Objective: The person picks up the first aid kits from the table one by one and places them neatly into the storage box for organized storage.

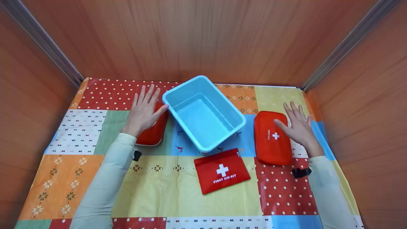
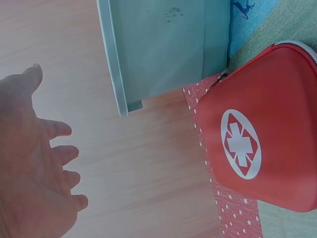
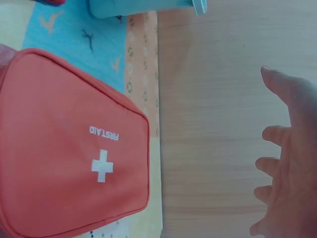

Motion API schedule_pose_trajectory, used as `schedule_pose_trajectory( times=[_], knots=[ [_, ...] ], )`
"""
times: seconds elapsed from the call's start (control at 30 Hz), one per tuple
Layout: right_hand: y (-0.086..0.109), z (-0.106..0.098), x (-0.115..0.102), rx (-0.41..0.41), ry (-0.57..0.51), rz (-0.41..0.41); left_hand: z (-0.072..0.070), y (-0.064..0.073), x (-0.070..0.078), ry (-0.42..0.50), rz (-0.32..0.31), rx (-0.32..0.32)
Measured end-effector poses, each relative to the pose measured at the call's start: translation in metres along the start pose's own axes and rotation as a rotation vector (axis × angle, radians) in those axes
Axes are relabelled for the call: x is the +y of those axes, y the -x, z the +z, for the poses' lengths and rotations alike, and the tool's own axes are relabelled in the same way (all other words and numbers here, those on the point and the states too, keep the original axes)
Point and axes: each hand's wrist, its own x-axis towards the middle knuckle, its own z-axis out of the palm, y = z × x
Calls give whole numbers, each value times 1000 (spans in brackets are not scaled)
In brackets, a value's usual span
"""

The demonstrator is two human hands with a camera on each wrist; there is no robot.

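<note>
My left hand (image 1: 143,113), fingers spread and straight, is held over a red zippered first aid case (image 1: 152,133) and hides part of it. In the left wrist view that case (image 2: 277,129) shows a white oval with a cross, and the hand (image 2: 34,163) holds nothing. On the right, my other hand (image 1: 298,127) has its fingers spread beside a red first aid pouch (image 1: 268,149), overlapping its edge in the head view. The right wrist view shows this pouch (image 3: 69,148) apart from the empty hand (image 3: 292,163). Between the hands stands a light blue plastic bin (image 1: 203,117) with nothing in it.
A flat red first aid kit pouch (image 1: 222,171) lies in front of the bin. A patchwork-patterned cloth (image 1: 152,187) covers the table. Wooden panels rise behind (image 1: 203,41) and at both sides.
</note>
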Motion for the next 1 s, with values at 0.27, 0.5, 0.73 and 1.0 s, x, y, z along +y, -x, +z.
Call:
schedule_pose_trajectory(
  times=[0.27,0.5,0.73,1.0],
  knots=[
    [0,1,3,-8,-12,0,2,2,1,23,-11,1],
    [1,2,6,-5,-26,-8,10,3,6,57,-18,10],
    [6,6,12,-20,-45,8,27,7,15,81,-49,33],
    [14,13,22,-60,-64,50,48,12,29,201,-112,147]
  ],
)
